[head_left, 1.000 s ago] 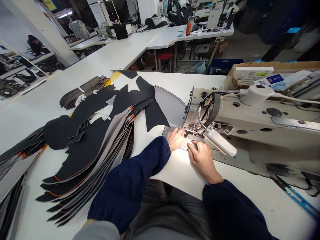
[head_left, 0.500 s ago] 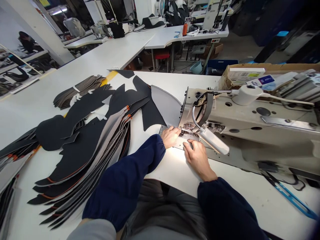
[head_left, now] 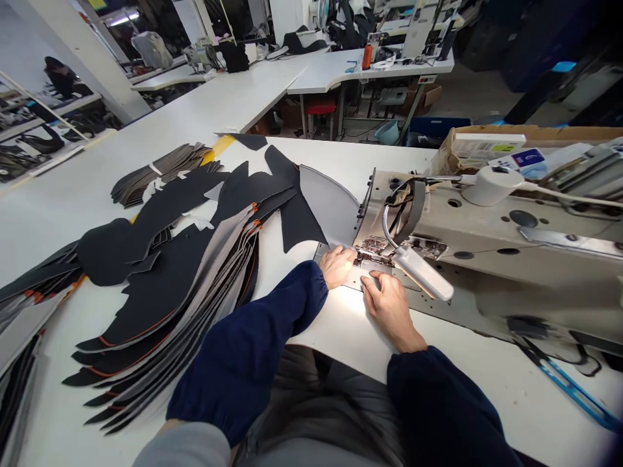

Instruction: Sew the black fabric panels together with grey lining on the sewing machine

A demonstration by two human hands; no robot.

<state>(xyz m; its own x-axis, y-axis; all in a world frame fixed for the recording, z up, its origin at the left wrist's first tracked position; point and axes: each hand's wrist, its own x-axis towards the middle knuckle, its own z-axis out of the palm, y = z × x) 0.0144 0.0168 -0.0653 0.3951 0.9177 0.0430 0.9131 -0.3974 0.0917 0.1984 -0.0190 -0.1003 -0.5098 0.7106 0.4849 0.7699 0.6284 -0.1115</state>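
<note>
Long white worktable (head_left: 280,272) w/ beige industrial sewing mach. (head_left: 491,259) at right, big stacks of black-and-grey cut fabric panels w/ orange edging (head_left: 165,305) at left. Curved grey-backed black panel (head_left: 326,207) lies flat by mach. head, lower edge near needle area. L hand (head_left: 335,267) flat at its edge, R hand (head_left: 388,310) by steel plate (head_left: 354,280), both open, fingers spread, no closed grip.

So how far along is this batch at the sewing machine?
The fanned black-and-grey panels with orange edging look finished. In hand: a grey-backed panel at the sewing machine, the left hand and right hand flat at its needle plate. The grey-brown bundle may be what's left, though I can't tell.
</note>
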